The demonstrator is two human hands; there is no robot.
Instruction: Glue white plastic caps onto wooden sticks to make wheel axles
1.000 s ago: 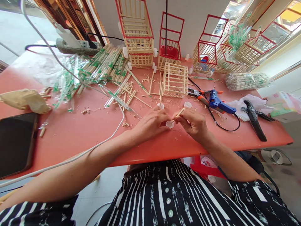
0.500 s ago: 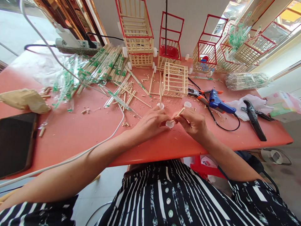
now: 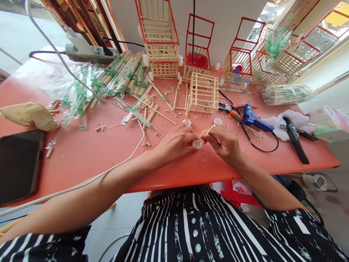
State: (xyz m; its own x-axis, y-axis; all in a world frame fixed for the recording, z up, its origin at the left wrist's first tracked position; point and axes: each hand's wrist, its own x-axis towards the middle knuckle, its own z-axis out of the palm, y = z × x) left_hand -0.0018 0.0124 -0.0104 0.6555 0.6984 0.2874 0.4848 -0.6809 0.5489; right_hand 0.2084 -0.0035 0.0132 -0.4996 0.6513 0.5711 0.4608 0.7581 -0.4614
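Observation:
Over the near middle of the red table (image 3: 89, 153), my left hand (image 3: 174, 143) pinches a small white round cap (image 3: 197, 144) between its fingertips. My right hand (image 3: 225, 143) is closed on a short wooden stick (image 3: 209, 130) whose lower end meets the cap. Two more white caps (image 3: 217, 120) lie just beyond my hands, one of them (image 3: 186, 122) partly hidden behind my left fingers. A small unpainted stick cage (image 3: 204, 92) stands a little further back.
Wrapped chopsticks (image 3: 122, 74) and loose sticks litter the left and middle. Stick carts with red frames (image 3: 158, 36) line the back. A blue glue gun (image 3: 255, 120), pliers (image 3: 231, 107) and black cutters (image 3: 294, 136) lie right. A phone (image 3: 19, 163) lies near left; a white cable (image 3: 109, 171) crosses the table.

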